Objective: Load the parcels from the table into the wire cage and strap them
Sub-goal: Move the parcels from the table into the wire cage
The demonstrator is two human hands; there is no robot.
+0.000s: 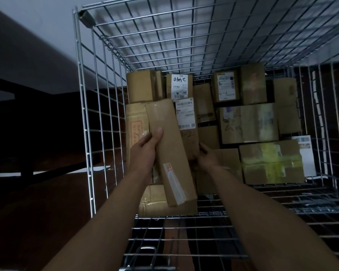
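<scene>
1. On my feed, the left hand (145,149) gripped the long parcel (170,145) by its left edge, thumb (158,133) pressed on top and the other fingers hidden beneath
2. That long parcel hung tilted inside the wire cage (84,114), at its left side — above the stacked parcels (249,122) that filled the back and right
3. The right hand (207,157) had its fingers curled on the right edge of the labelled parcel (186,118) — just behind the long one

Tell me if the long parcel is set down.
Held: left hand grips the long parcel, tilted over the stacked parcels in the wire cage; right hand grips a labelled parcel behind it.
</scene>
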